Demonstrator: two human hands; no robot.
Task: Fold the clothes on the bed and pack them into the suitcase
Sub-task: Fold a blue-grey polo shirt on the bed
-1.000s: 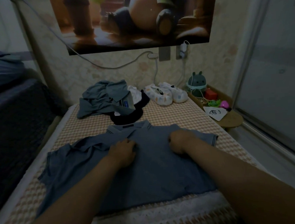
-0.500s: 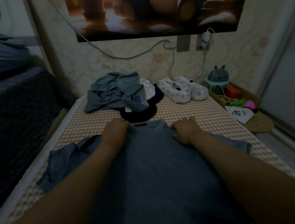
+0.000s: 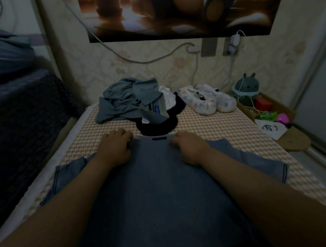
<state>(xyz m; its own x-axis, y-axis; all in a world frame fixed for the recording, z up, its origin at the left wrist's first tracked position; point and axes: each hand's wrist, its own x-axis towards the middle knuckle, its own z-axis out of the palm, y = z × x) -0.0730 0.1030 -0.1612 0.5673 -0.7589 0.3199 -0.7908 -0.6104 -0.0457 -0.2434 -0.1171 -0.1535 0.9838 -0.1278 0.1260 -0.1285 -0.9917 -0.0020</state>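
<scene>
Shirt point(image 3: 161, 188) of blue cloth lies spread flat on the bed point(image 3: 214, 124), its far collar edge grasped by the left hand point(image 3: 114, 147) and the right hand point(image 3: 189, 147), heap of other clothes point(image 3: 129, 104) just beyond.

blue polo shirt point(image 3: 157, 189) spread flat on the near half of the bed point(image 3: 224, 124), neck edge toward the bed's far end with a dark label showing, short sleeves out to both sides of the bed, striped cuffs. crumpled grey-blue shirt point(image 3: 124, 106) heaped at the bed's far end, lying partly over a white garment point(image 3: 168, 98) and a black garment point(image 3: 158, 126).
</scene>
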